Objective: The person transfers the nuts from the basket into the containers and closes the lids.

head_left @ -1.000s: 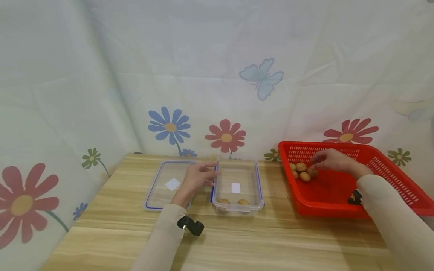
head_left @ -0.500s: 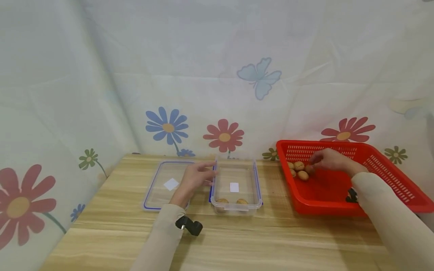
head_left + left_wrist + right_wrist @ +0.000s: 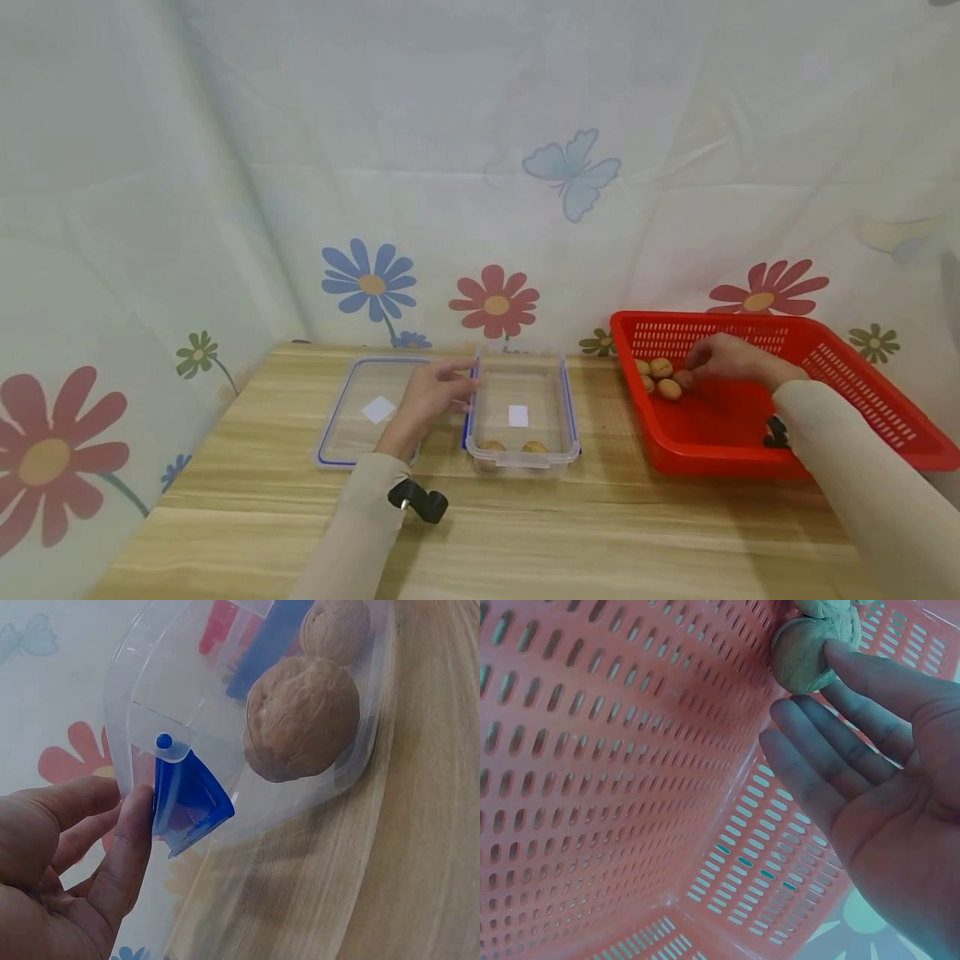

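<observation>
My left hand point(image 3: 435, 392) is at the left rim of a clear plastic box point(image 3: 562, 408) with blue latches. In the left wrist view its fingertips touch the wall beside a hanging blue latch point(image 3: 191, 799). Two walnuts point(image 3: 304, 720) lie inside at the box's near end. My right hand point(image 3: 731, 358) reaches into a red basket point(image 3: 720, 462). Its thumb and a finger pinch a walnut point(image 3: 799, 660), while its other fingers extend along the basket. Several more walnuts point(image 3: 669, 389) lie to the left of that hand.
A clear lid point(image 3: 345, 417) with a blue seal lies flat on the wooden table point(image 3: 480, 533), left of the box and partly behind my left hand. A flowered curtain point(image 3: 420, 208) hangs behind the table. The basket's walls rise around my right hand.
The view has shifted slightly. My right hand stays at the walnuts in the basket with only a small movement. The left hand keeps its place at the box's rim.
</observation>
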A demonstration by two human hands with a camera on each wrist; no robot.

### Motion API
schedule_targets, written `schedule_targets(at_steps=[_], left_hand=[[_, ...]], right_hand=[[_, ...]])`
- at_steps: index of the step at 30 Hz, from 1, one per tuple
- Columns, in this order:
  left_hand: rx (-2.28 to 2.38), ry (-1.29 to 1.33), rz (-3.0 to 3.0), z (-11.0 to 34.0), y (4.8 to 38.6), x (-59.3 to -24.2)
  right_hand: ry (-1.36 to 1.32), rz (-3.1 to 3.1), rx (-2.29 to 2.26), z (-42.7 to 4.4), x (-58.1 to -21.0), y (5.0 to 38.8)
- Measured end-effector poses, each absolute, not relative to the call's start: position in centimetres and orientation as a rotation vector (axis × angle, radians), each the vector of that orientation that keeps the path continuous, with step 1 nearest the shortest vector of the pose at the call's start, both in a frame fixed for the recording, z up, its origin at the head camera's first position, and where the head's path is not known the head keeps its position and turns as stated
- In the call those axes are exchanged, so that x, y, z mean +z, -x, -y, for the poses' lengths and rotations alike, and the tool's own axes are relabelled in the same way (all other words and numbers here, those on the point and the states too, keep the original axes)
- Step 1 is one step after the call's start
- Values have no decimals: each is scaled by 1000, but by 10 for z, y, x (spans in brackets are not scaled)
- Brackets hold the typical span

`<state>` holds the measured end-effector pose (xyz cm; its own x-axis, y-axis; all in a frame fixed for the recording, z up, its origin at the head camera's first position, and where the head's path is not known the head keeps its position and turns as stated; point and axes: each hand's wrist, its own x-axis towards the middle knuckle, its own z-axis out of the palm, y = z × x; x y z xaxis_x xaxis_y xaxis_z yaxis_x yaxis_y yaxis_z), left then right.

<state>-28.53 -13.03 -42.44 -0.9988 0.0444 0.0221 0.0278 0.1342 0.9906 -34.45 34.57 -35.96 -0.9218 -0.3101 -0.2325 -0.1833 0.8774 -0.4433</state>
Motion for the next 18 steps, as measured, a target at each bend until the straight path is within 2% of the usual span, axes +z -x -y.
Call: schedule_targets(at_steps=[18], left_hand=[[2076, -68, -2333, 130, 285, -424]], right_hand=[[373, -2747, -644, -342, -358, 344]])
